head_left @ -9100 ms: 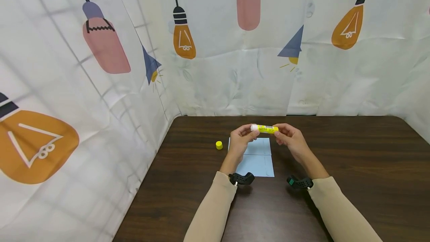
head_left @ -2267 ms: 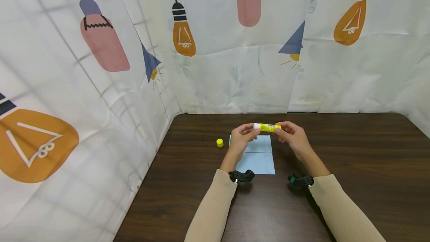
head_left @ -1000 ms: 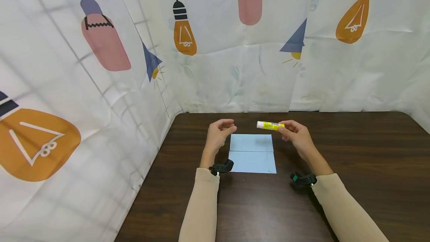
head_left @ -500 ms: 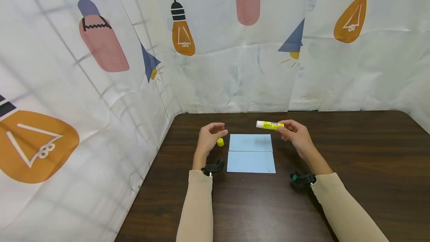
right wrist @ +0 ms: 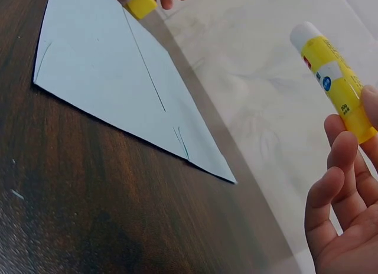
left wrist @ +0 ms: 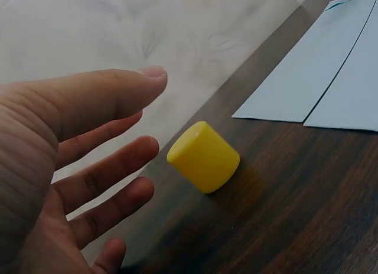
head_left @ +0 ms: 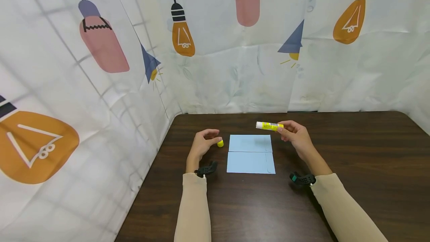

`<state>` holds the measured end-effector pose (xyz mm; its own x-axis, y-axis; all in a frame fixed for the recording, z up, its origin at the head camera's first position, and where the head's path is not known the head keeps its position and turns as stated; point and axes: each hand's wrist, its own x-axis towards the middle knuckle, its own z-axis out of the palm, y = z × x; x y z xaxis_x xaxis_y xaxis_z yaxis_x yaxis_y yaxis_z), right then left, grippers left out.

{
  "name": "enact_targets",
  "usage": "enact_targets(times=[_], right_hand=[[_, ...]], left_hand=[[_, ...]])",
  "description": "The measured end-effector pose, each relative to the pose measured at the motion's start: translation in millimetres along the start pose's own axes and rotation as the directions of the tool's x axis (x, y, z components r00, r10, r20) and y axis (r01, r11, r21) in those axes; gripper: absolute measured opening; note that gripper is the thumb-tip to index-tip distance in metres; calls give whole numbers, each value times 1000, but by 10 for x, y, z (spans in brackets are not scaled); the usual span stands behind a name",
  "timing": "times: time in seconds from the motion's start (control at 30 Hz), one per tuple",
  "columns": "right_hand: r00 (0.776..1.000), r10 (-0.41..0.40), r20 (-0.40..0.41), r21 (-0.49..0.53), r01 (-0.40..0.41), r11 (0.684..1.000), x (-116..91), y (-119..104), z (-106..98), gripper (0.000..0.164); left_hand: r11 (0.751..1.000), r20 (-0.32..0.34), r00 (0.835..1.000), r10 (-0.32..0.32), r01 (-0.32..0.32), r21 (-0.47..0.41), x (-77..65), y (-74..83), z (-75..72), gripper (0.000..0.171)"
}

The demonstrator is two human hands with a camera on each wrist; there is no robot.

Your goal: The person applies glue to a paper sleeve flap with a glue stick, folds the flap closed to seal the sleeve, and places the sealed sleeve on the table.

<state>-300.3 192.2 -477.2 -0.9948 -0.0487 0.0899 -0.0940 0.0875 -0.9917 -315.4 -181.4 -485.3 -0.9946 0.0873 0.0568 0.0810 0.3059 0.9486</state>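
My right hand (head_left: pixel 297 137) pinches a yellow glue stick (head_left: pixel 267 126) by its yellow end, raised above the table's far part. The white end of the glue stick (right wrist: pixel 304 35) points left, away from the fingers. My left hand (head_left: pixel 201 145) hovers just left of a yellow cap (head_left: pixel 220 143) on the table. In the left wrist view the thumb and fingers are spread, with a gap between them and the cap (left wrist: pixel 204 157). Light blue paper (head_left: pixel 251 163) lies flat between the hands, a dark line running across it and thin curved marks near its right edge.
The dark wooden table (head_left: pixel 352 160) extends wide to the right of the paper. A white curtain (head_left: pixel 215 81) printed with lamps hangs along its back and left edges. Each wrist wears a black strap, such as the right strap (head_left: pixel 302 179).
The left hand has let go of the glue stick's white end and moved left and down beside the cap. The right hand keeps the glue stick nearly where it was.
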Motion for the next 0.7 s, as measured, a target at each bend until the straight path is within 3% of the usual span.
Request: enact_targets(times=[0.23,0.7], right_hand=[[1000,6,1,7,-6,1000,-1,1,6,33],[1000,14,1,6,-14,1000,-9,2,7,33]], left_hand=[[998,8,999,-31,31,49,-14,-38,-47,41],[992,53,998,-27,20,123,-23,-88,-30,40]])
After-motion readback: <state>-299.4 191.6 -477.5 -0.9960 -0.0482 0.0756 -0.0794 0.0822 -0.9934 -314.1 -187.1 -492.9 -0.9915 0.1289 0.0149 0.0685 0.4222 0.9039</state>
